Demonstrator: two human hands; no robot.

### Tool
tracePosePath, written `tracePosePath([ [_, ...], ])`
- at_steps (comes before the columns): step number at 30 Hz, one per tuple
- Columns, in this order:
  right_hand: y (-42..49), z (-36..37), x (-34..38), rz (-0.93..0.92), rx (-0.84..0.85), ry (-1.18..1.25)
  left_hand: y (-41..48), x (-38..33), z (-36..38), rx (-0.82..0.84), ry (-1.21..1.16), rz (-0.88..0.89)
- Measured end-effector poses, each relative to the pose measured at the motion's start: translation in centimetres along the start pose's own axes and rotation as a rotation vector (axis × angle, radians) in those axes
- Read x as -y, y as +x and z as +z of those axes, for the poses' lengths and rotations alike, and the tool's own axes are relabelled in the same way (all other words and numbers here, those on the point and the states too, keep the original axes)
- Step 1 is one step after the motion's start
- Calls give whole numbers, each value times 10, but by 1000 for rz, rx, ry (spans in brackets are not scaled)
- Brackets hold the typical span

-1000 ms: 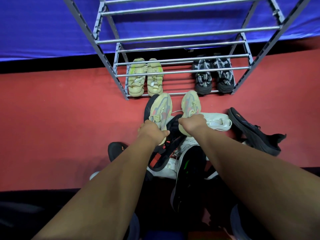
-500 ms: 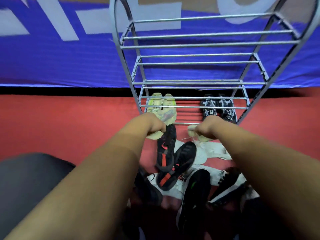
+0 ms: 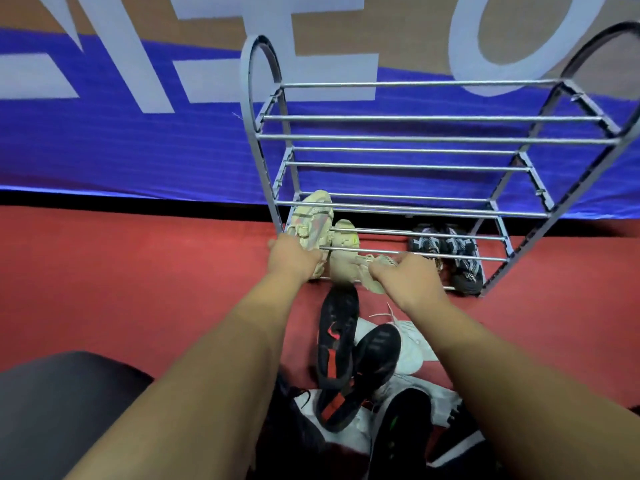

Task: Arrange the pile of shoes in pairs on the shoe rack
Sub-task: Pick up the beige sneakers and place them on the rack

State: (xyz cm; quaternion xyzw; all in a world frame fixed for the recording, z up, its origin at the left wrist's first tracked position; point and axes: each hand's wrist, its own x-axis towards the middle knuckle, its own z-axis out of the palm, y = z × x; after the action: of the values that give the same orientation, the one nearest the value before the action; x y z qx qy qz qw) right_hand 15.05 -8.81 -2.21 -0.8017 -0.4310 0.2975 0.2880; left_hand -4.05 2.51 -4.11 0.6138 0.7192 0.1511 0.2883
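L hand (image 3: 294,257) clamped on L sneaker (image 3: 311,216); R hand (image 3: 407,276) clamped on R sneaker (image 3: 379,262)

Even, diffuse indoor light, moderately bright. Thin glints run along the shoe rack (image 3: 398,138) rails. Wide-angle bend bows its uprights outward. Whole frame soft; beige sneaker (image 3: 311,216) slightly smeared, forearms (image 3: 207,375) blurred at the bottom edge, black shoes (image 3: 337,337) lose detail.

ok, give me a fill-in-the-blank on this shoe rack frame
The right hand holds its beige sneaker ___ than the left hand holds its mate. The black-and-white pair sits on the shoe rack's ___ shelf. The floor under the pile is ___.
Missing: lower; bottom; red.
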Motion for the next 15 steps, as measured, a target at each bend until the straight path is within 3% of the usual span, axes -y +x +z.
tracePosePath([
  [5, 11, 12, -13, -123, -121, 146, 25, 11, 13, -49, -79, -40],
  [15, 68, 54, -8, -211, -101, 117, 48, 10, 56, -131, -261, -6],
])
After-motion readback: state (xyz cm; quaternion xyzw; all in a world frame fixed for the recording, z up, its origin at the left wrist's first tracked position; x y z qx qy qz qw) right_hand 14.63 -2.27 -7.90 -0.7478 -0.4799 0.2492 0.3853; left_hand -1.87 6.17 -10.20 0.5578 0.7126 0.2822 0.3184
